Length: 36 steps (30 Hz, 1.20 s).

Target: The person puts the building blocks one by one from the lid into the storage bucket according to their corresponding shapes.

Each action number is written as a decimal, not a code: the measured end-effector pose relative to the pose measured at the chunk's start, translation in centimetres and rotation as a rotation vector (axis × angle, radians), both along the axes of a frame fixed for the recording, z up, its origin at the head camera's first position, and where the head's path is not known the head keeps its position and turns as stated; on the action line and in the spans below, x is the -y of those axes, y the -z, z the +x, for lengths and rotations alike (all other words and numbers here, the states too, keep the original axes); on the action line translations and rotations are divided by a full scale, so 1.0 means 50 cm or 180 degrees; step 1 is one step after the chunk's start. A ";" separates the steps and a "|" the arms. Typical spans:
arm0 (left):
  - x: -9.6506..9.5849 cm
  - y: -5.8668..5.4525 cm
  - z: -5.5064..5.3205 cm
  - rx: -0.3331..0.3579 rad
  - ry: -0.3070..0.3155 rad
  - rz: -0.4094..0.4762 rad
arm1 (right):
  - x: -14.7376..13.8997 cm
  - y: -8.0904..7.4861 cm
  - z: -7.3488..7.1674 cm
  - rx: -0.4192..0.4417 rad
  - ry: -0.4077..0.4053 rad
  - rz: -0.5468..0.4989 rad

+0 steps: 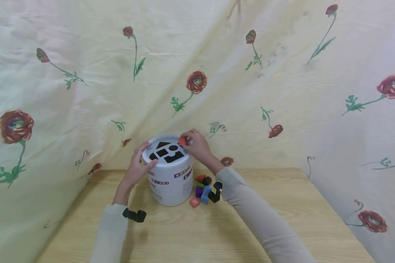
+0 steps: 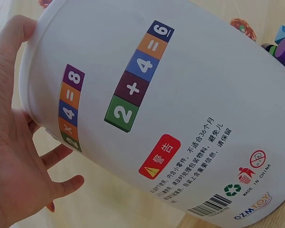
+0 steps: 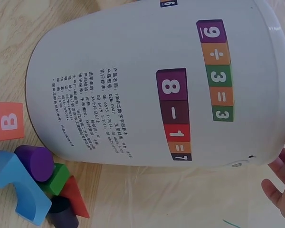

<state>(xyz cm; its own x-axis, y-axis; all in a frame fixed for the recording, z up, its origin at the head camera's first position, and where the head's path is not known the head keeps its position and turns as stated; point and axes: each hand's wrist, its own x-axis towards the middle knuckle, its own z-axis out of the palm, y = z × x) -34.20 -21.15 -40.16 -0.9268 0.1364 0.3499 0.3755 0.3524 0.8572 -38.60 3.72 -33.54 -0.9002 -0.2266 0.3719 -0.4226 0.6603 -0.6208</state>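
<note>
Head: red block point(image 1: 182, 141) near lid edge point(image 1: 164, 165)

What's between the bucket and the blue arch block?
The purple cylinder sits between the bucket and the blue arch block, with a green block beside it; the right wrist view shows this.

The block point(image 1: 182, 141) in your right hand point(image 1: 199, 148) was red; your bucket point(image 1: 169, 188) was white with multicoloured number strips point(image 3: 174, 114). Before you were a purple cylinder point(image 3: 34, 163), a light-blue arch point(image 3: 27, 190) and a wood-grained table point(image 1: 171, 233), and red-and-green flowers point(image 1: 196, 82) patterned your cream cloth point(image 1: 95, 98).
</note>
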 end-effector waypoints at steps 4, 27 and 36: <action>-0.003 -0.007 0.002 0.0047 0.0033 0.0026 | 0.001 0.002 0.001 -0.0008 0.0024 -0.0122; -0.001 0.000 -0.005 -0.0040 0.0035 0.0011 | 0.007 0.007 0.000 -0.0047 0.0047 -0.0252; 0.001 -0.001 0.000 0.0028 0.0026 0.0030 | 0.013 0.015 0.004 -0.0067 0.0122 -0.0322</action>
<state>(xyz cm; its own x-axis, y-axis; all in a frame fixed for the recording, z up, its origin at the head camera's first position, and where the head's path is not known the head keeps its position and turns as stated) -34.20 -21.19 -40.13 -0.9287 0.1407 0.3431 0.3708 0.3413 0.8637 -38.37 3.07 -34.31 -0.8993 -0.1524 0.4099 -0.4118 0.6107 -0.6764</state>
